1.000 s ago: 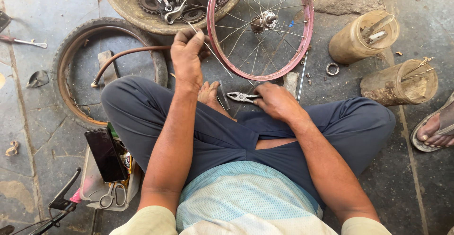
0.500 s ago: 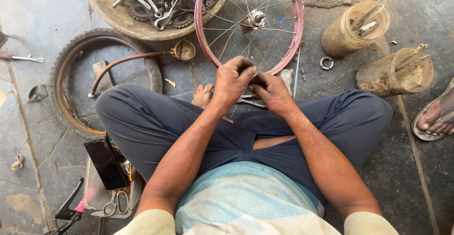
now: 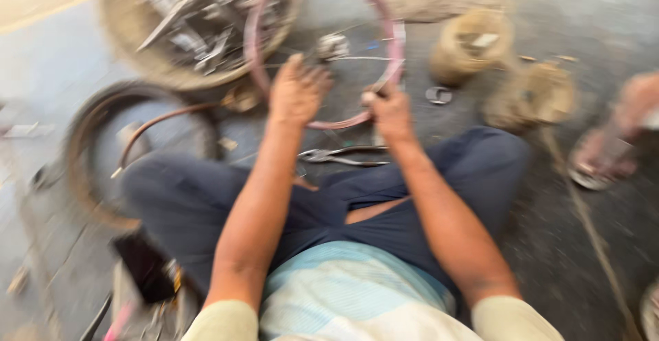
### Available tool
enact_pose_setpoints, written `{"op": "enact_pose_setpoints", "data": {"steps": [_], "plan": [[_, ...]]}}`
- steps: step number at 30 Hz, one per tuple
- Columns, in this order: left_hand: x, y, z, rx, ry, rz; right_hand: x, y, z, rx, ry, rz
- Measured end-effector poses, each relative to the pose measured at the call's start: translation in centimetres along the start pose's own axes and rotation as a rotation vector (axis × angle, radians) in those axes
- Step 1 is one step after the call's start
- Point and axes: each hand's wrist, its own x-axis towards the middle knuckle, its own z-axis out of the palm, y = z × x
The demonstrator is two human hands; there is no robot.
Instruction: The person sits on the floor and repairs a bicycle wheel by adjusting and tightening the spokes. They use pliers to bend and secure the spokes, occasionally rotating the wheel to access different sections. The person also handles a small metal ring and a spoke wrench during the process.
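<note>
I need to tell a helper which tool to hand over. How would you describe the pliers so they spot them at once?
Find the pink wheel rim both hands hold. Just below it, on the person's dark trousers between the forearms, lie the pliers: the only slim metal tool there, apart from the tools heaped in the basin.

Pink painted metal wheel rim (image 3: 384, 12), rough concrete floor (image 3: 604, 12)

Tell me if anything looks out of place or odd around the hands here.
Pliers lie loose on the person's lap, not with the other tools in the basket. Both hands, left and right, are at the pink wheel rim. Blur hides finer faults.
</note>
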Motion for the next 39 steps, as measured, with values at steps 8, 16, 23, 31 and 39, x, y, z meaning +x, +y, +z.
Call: {"op": "enact_pose_setpoints", "data": {"steps": [8,16,23,31,39], "plan": [[-2.0,-0.2,2.5,0.126,-0.177,-0.068,-1.5,0.5,-0.7,-0.057,0.087,-0.231],[1.7,-1.8,6.0,0.24,-0.25,-0.043,-6.7,-2.2,-2.7,-0.138,0.294,-0.254],[1.4,-1.8,8.5,0.291,-0.28,-0.007,-8.6,-4.3,-3.1,0.362,0.371,-0.231],[-12.4,-2.2,6.3,0.348,-0.635,-0.016,-16.1,-10.8,-8.0,-0.972,0.68,-0.665],[-17.4,-5.5,1.1,0.229,-0.407,-0.253,-17.8,-13.3,-4.1,0.299,0.225,-0.566]]}}
